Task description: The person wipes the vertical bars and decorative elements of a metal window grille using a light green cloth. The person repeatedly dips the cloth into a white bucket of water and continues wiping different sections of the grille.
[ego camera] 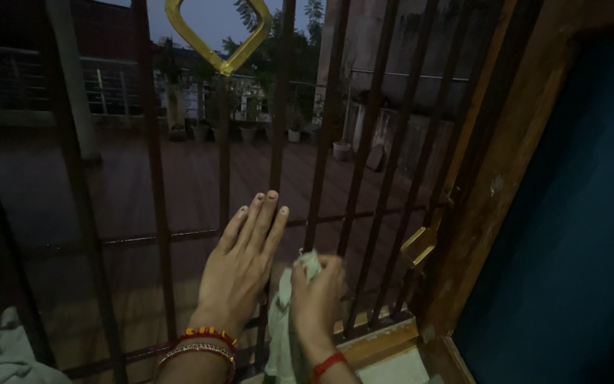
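Head view: dusk terrace seen through a dark barred window grille (pixel 158 178) set in a wooden frame (pixel 506 185). Left hand (pixel 239 267) lies flat, fingers extended, against the bars. Right hand (pixel 318 295) is clenched around a crumpled pale cloth (pixel 278 327), low beside a bar.

We see bare forearms, no sleeves. Left hand (pixel 241 264): beaded red-and-yellow bracelet (pixel 207 333) plus thin metal bangle (pixel 195 349) at wrist, dark-tinted nails. Right hand (pixel 318 295): red thread band (pixel 327 365) at wrist.

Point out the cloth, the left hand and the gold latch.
cloth (pixel 280 334), head view, hanging fold.
left hand (pixel 239 267), head view, back of hand.
gold latch (pixel 418 247), head view, its plate.
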